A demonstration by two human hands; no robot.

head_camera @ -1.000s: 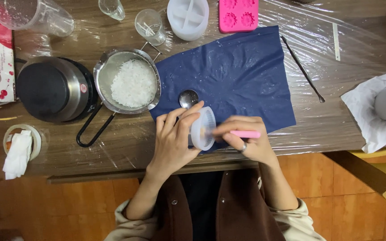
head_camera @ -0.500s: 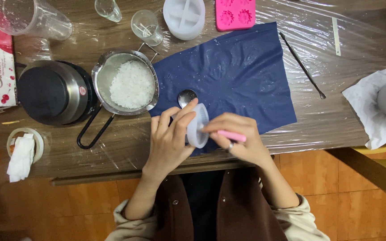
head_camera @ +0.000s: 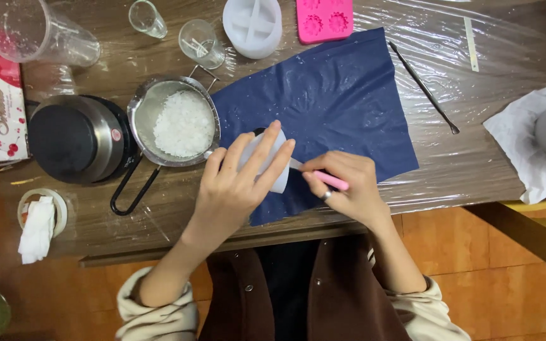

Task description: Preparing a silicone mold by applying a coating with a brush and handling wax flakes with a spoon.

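My left hand grips a small translucent white cup, tipped on its side over the dark blue sheet. My right hand holds a pink-handled tool whose tip reaches into the cup's mouth. A metal spoon lies mostly hidden behind the cup. Just left of my left hand stands a steel pot with a black handle, holding white flakes.
A round black and steel heater sits left of the pot. At the back stand a clear jug, two small glasses, a white mould and a pink mould. A thin metal rod and white paper lie right.
The cup has turned further onto its side under my left fingers, and both hands have shifted slightly left. My right hand has pushed the pink tool deeper toward the cup.
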